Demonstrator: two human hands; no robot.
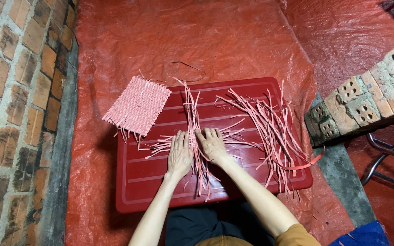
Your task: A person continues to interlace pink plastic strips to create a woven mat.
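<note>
we see the left hand (179, 154) and right hand (212, 145) side by side, pressed flat with fingers spread on crossed pink strips (192, 132) at the middle of the red tray (151, 182). a woven mat (137, 105) lies far left, loose strips (274, 132) to the right.

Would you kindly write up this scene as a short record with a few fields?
Work surface: red plastic lid lying on a red tarp
Left hand: flat, palm down on the crossed pink strips
Right hand: flat, palm down on the same strips, beside the left
Finished piece: woven pink mat, on the lid's far left corner
Supply: loose pink strips, on the lid's right side
Surroundings: brick floor on the left, stacked bricks on the right
</note>
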